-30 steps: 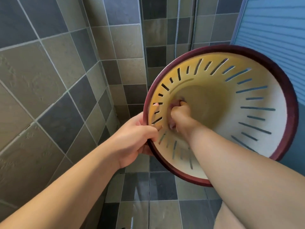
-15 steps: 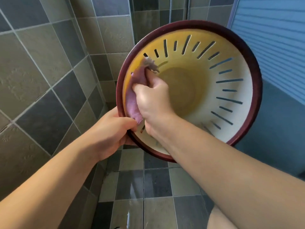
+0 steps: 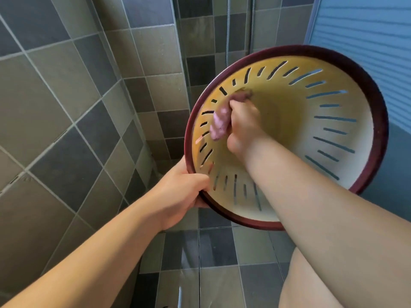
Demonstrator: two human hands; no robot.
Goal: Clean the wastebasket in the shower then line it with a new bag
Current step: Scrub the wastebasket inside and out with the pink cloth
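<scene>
Grey and olive tiled walls, matching floor tiles, shower hose, ribbed blue panel.

1. Bright, soft daylight from the right, through the pale blue slatted panel.
2. Lit cream inner wall on the round slotted plastic wastebasket; shadowed bottom.
3. Bent grey wall tiles at the edges; slightly blurred pink cloth.

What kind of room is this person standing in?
Most likely a bathroom shower stall: tiled walls meet in a corner, the floor is tiled too, and a metal shower hose hangs down the far wall.
</scene>
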